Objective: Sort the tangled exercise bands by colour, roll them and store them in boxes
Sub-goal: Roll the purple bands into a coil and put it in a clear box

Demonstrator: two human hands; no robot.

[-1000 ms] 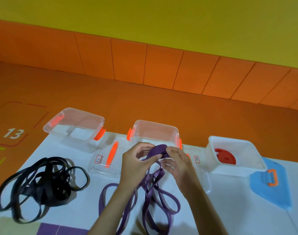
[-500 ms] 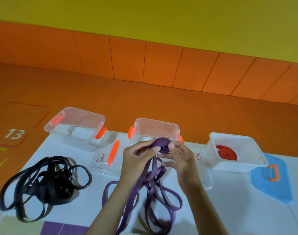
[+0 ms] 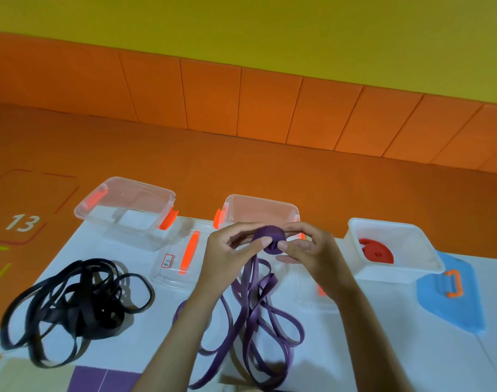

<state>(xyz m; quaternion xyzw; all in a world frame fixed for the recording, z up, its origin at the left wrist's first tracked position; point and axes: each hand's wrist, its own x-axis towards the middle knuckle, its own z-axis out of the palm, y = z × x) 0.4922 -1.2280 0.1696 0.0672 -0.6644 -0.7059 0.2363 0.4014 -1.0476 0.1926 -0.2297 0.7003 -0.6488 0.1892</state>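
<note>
Two bare forearms reach up from the near edge over the white table (image 3: 383, 349). Nearest us, the loose loops of a purple flat elastic exercise band (image 3: 258, 321) sprawl on the table between the arms, and one strand rises to the hands. To the left lies a tangled heap of black elastic bands (image 3: 72, 304), well apart from the purple one.

Higher up, we see the left hand (image 3: 227, 256) and the right hand (image 3: 315, 258) facing each other above the table. Both pinch the band's tightly rolled end between thumb and curled fingers, one from each side.

Just left of the hands lies a clear plastic lid with an orange strip (image 3: 182, 258). At the right, a blue plastic lid with an orange handle (image 3: 450, 301) lies beside a white plastic box (image 3: 383, 273) holding a red rolled band (image 3: 377, 250).

Behind the hands stands a clear plastic box with orange clips (image 3: 258, 210), and a second clear box (image 3: 125, 210) stands further left. Beyond the table we see orange floor (image 3: 241, 159) marked with a white number 13 (image 3: 22, 222), then orange padded wall panels (image 3: 269, 103) under a yellow wall (image 3: 269, 29).
</note>
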